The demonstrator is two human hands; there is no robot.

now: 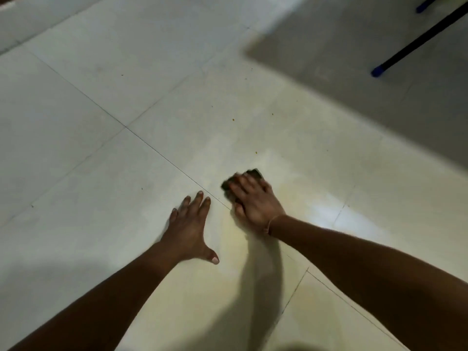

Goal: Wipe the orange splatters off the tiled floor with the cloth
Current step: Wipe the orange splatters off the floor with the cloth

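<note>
My right hand (254, 200) presses flat on a small dark cloth (254, 173) on the pale tiled floor (101, 160); only the cloth's far edge and left corner show beyond my fingers. My left hand (191, 230) rests flat on the floor just left of it, fingers spread, holding nothing. Small orange splatters lie beyond the cloth: one (256, 152) close ahead, one (233, 119) farther up, another (272, 113) to its right. A faint yellowish smear (235, 231) marks the tile between my hands.
Black furniture legs with blue feet (378, 71) stand at the upper right over a grey shadowed area (342, 59). Dark grout lines (125, 127) cross the floor. Tiny dark specks (121, 75) dot the tiles at the left.
</note>
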